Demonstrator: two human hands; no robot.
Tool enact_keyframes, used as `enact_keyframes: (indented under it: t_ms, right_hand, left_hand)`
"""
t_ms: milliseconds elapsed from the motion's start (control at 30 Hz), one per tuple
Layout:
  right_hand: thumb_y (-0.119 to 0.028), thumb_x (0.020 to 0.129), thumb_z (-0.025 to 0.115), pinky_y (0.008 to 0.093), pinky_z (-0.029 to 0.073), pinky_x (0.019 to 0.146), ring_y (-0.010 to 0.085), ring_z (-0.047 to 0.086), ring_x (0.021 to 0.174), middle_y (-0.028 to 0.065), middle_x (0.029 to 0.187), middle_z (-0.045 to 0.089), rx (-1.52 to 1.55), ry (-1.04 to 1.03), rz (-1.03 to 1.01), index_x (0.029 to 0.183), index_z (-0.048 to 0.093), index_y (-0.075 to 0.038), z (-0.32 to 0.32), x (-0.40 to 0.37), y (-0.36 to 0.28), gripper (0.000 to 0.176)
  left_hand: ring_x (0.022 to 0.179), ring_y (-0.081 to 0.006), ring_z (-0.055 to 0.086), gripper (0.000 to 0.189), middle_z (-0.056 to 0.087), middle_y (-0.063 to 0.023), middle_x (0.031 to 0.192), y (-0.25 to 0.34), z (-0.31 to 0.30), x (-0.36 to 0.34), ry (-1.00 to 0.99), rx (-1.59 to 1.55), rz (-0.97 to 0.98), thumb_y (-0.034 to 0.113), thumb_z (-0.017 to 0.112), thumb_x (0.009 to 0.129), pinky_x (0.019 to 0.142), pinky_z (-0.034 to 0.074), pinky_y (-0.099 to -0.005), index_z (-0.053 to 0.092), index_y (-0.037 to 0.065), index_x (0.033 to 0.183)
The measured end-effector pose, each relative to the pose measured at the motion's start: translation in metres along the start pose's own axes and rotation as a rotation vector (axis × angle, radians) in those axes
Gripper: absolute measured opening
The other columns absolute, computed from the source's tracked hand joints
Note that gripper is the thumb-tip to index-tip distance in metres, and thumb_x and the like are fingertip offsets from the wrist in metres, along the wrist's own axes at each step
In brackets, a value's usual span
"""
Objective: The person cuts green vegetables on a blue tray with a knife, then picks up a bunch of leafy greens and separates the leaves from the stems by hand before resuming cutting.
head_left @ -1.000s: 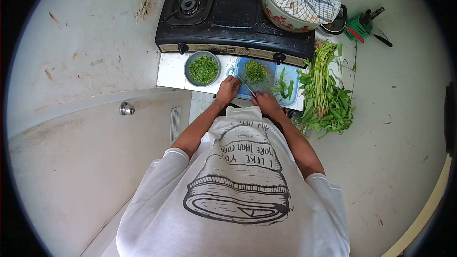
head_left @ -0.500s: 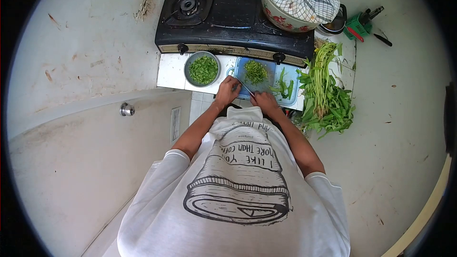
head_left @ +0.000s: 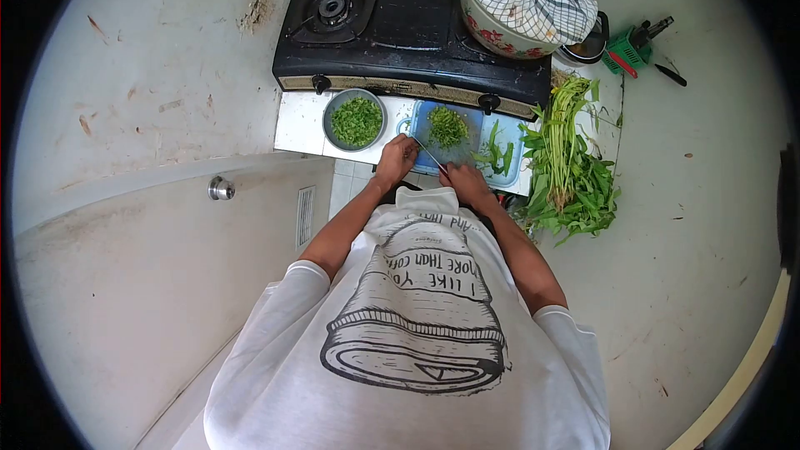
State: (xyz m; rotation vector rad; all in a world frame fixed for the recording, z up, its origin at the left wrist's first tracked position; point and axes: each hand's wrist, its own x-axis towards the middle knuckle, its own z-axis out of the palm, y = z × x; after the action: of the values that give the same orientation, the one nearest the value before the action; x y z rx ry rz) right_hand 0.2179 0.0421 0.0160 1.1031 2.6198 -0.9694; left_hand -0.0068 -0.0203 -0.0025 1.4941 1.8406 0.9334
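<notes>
My right hand (head_left: 463,181) is closed round the handle of a knife (head_left: 431,156), whose blade points up and left over the blue cutting board (head_left: 422,163). The fingers of my left hand (head_left: 398,155) are curled at the board's left edge, by the knife tip; what they pinch, if anything, is too small to name. Chopped greens (head_left: 447,127) lie in a pile on the board. Right of them are loose green leaves (head_left: 498,152). Left of the board stands a grey bowl (head_left: 354,120) filled with chopped greens.
A black two-burner stove (head_left: 408,29) stands behind the board, carrying a cloth-covered pot (head_left: 521,8) at its right. A bunch of leafy stems (head_left: 571,154) hangs over the counter's right side. Beyond it are a small pan (head_left: 586,48) and a green basket (head_left: 627,50) of utensils.
Both hands stay almost in place, with the knife shifted very slightly. The whole view has moved a little.
</notes>
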Motion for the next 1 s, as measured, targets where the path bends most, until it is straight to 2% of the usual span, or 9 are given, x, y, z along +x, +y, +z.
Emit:
enact_keyframes:
  t_ms: [533, 700, 800, 1000]
  right_hand:
    - [-0.034, 0.097, 0.057, 0.0539, 0.057, 0.077, 0.0426, 0.072, 0.08, 0.0237, 0.084, 0.073, -0.039, -0.005, 0.036, 0.1, 0.068, -0.001, 0.0046, 0.0004, 0.0046, 0.035]
    - [-0.035, 0.097, 0.057, 0.0546, 0.057, 0.078, 0.0434, 0.071, 0.081, 0.0249, 0.084, 0.072, 0.008, -0.002, 0.072, 0.1, 0.068, 0.0, -0.0009, -0.0018, 0.0008, 0.037]
    - [-0.036, 0.097, 0.057, 0.0545, 0.057, 0.078, 0.0435, 0.071, 0.082, 0.026, 0.085, 0.072, 0.018, -0.036, 0.01, 0.099, 0.069, 0.0, 0.0023, -0.0003, 0.0035, 0.038]
    - [-0.037, 0.097, 0.057, 0.0537, 0.057, 0.078, 0.0424, 0.072, 0.082, 0.0252, 0.085, 0.072, -0.019, -0.041, 0.015, 0.099, 0.069, 0.0, 0.0039, -0.0003, 0.0003, 0.039]
  left_hand:
    - [0.076, -0.0333, 0.068, 0.012, 0.066, -0.015, 0.087, -0.0005, 0.0006, -0.002, 0.022, 0.032, 0.007, 0.0, 0.068, 0.083, 0.071, 0.055, -0.0416, 0.071, 0.003, 0.094]
    - [0.077, -0.0343, 0.068, 0.011, 0.066, -0.0152, 0.088, 0.0045, -0.0006, -0.0029, 0.034, 0.038, 0.006, 0.001, 0.069, 0.083, 0.072, 0.055, -0.0427, 0.071, 0.003, 0.094]
    - [0.078, -0.0356, 0.067, 0.012, 0.066, -0.0158, 0.089, 0.0039, -0.0006, -0.0028, 0.022, 0.061, 0.004, 0.002, 0.069, 0.083, 0.072, 0.055, -0.0434, 0.071, 0.003, 0.095]
    - [0.079, -0.0378, 0.065, 0.011, 0.062, -0.0163, 0.088, -0.0012, 0.0024, -0.0041, 0.006, 0.069, -0.001, 0.001, 0.068, 0.084, 0.072, 0.053, -0.0458, 0.069, 0.002, 0.094]
